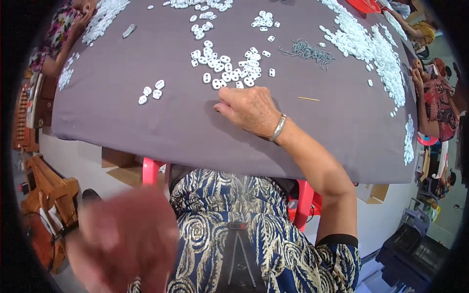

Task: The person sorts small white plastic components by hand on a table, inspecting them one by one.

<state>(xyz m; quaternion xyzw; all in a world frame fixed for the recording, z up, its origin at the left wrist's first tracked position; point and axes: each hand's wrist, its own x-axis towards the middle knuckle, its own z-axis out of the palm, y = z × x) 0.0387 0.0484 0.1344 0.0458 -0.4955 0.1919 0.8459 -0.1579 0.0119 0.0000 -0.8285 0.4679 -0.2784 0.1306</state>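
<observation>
A loose cluster of small white plastic pieces (227, 68) lay on the grey cloth-covered surface (161, 122) just above the centre of the frame. The right hand (249, 110) rested knuckles-up right below that cluster, fingers curled down onto the cloth and pointing toward the upper left, its fingertips near the lowest pieces; whether it pinched one I cannot tell. A metal bangle (277, 128) circled the wrist, and the forearm ran down to the lower right, elbow bent. The left hand (124, 239) hung low in the lower left, off the surface, too blurred to tell its grip. Grey metal bits (308, 50) and a thin stick (309, 99) lay upper right.
</observation>
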